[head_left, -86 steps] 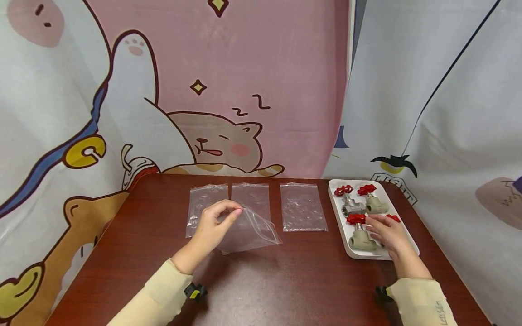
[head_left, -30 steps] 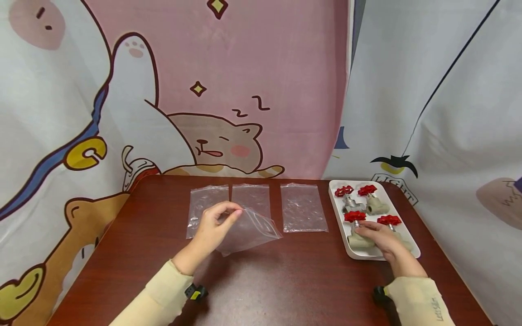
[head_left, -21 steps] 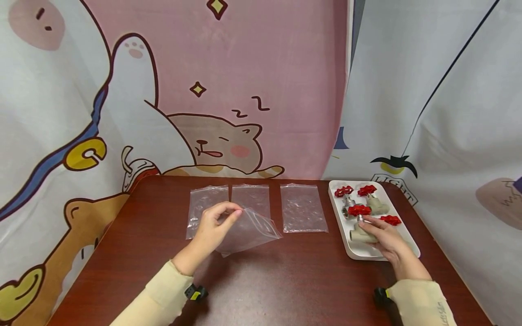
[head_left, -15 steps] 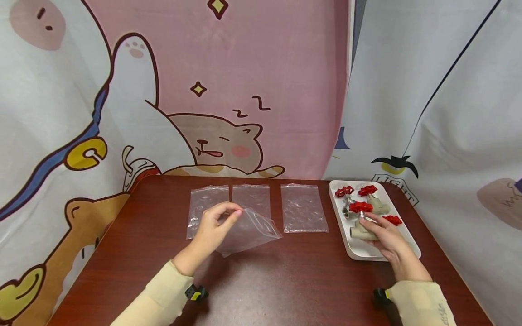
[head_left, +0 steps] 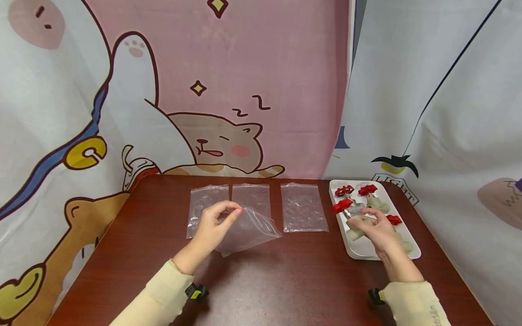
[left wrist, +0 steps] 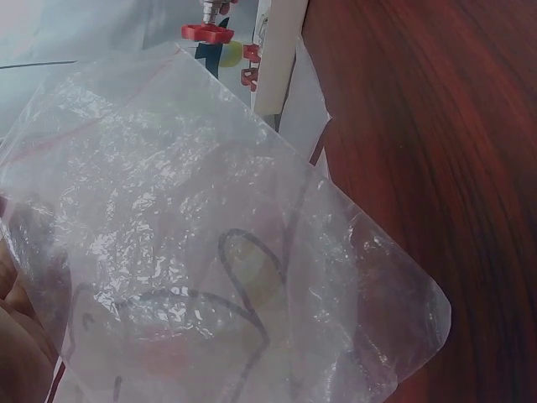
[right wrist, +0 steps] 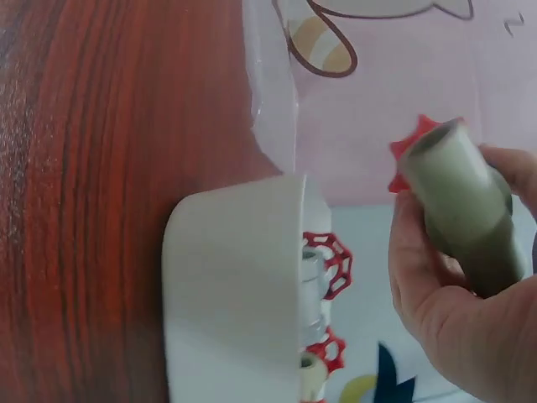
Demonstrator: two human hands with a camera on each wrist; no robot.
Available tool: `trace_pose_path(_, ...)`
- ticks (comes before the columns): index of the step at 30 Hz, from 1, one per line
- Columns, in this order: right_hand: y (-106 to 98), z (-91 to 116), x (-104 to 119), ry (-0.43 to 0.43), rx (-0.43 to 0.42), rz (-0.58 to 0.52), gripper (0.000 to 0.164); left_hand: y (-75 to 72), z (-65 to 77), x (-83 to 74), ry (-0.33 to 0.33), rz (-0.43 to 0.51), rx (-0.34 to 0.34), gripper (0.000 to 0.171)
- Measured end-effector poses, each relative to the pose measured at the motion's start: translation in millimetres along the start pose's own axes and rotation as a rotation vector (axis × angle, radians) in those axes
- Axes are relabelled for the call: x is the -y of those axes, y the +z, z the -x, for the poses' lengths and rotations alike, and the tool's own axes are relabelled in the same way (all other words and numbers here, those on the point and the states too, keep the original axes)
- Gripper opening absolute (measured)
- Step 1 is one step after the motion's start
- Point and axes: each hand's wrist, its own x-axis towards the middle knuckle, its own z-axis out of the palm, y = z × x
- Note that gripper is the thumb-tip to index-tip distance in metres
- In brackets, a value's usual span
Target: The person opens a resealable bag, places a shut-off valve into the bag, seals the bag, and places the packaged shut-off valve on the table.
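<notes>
Under the fingers of the right hand [head_left: 381,233] we see the white tray [head_left: 360,252], with three red-wheeled valves [head_left: 378,205] lying in it beyond and beside them; those fingers grip a greenish valve [right wrist: 461,201] above it. The fingers of the left hand [head_left: 214,224] pinch a clear bag [head_left: 244,236]; beyond them we find three flat bags [head_left: 303,208] on the brown table [head_left: 293,280], backed by cartoon-printed cloth [head_left: 285,68].
</notes>
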Motion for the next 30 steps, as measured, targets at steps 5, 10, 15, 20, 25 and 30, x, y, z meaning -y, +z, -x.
trace_pose_path(5, 14.4, 2.7, 6.1, -0.053, -0.064, 0.235, 0.050, -0.6, 0.1, -0.7, -0.017, 0.007, 0.007, 0.005)
trace_pose_path(10, 27.1, 5.6, 11.7, -0.076, -0.087, 0.222, 0.045, -0.4, 0.3, -0.5, -0.010, 0.001, 0.006, 0.005)
trace_pose_path(15, 37.6, 9.6, 14.3, -0.085, -0.080, 0.157, 0.042, 0.3, 0.3, -0.2, -0.004, -0.010, 0.003, 0.005)
trace_pose_path(20, 50.4, 14.9, 16.3, -0.094, -0.030, 0.003, 0.044, 0.2, 0.4, 0.8, -0.001, -0.012, 0.004, 0.005)
trace_pose_path(25, 62.8, 19.3, 18.4, -0.054, 0.084, -0.255, 0.036, 0.5, 0.3, 2.0, 0.002, -0.007, 0.001, 0.005)
trace_pose_path(30, 73.1, 22.2, 20.7, -0.024, 0.130, -0.268, 0.042, 0.5, 0.0, 2.6, 0.002, -0.001, -0.007, 0.005)
